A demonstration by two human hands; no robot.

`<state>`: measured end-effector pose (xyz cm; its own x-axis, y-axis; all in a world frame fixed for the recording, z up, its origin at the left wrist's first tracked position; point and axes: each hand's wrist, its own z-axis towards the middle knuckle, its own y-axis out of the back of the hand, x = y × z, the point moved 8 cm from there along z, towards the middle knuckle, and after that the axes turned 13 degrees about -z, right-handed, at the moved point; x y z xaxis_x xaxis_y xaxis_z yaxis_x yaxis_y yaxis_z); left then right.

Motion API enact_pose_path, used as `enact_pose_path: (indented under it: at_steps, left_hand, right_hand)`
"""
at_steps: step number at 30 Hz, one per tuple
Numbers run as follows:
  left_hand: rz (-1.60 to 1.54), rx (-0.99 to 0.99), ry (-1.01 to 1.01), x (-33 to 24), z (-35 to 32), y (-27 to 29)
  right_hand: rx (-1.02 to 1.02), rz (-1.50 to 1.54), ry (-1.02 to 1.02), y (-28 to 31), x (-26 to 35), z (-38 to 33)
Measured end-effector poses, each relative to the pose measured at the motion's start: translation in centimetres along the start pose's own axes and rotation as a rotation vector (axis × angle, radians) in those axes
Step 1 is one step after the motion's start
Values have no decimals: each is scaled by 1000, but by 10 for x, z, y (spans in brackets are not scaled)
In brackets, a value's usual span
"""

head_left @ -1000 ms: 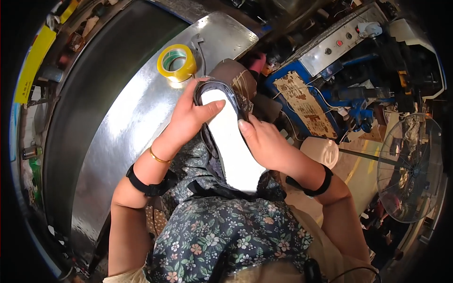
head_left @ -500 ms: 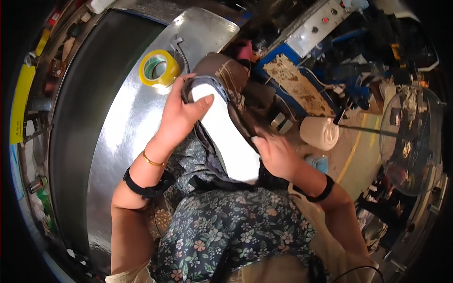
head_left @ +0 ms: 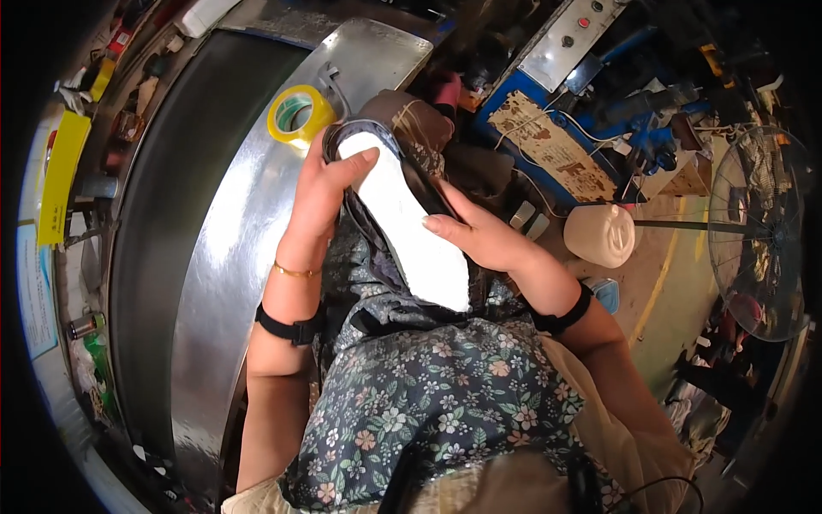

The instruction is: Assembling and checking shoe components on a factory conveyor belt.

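Note:
Above my lap I hold a shoe upper (head_left: 368, 221) of dark grey material, with a white sole-shaped board (head_left: 413, 236) lying on its upturned underside. At the far end, my left hand (head_left: 330, 176) is closed round the upper's edge, its thumb pressed on the white board. My right hand (head_left: 479, 227) grips the right side near the middle, thumb on the board's edge and fingers partly hidden behind the upper. A roll of yellow tape (head_left: 301, 117) lies on the metal tabletop (head_left: 231, 248), just beyond my left hand.
A black conveyor belt (head_left: 163, 231) runs along the left of the metal top. At the right are a blue machine (head_left: 505, 94) with a control panel, a cream plastic jug (head_left: 599, 235) and a standing fan (head_left: 762, 231). Brown fabric (head_left: 411, 120) bulges beyond the shoe upper.
My right hand has moved up and inward along the shoe upper, and its thumb now rests on the white board. My left hand keeps its hold at the far end. The whole view has shifted slightly.

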<state>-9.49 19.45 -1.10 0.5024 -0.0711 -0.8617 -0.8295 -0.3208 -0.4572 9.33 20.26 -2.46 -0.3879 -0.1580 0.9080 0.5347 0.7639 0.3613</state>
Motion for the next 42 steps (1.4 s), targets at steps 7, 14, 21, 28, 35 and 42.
enact_pose_path:
  at_steps: [7,14,21,28,35,42]
  left_hand:
    - [901,-145,-623,-8,-5,16]
    - [1303,-166,-178,-37,-1,-9]
    - [919,-168,-177,11,-79,8]
    - [-212,-271,-51,74,-40,48]
    - [-398,179,70,13,27,-12]
    - [-72,60,52,-7,26,-21]
  right_hand:
    - [-85,394,2,-14,11,24]
    - [-297,165,54,-40,24,31]
    - [-329,256,103,-31,3,18]
    - [-427,6,303,-22,24,19]
    - [-183,-178,311,-12,29,-13]
    - [-126,576,-8,37,21,92]
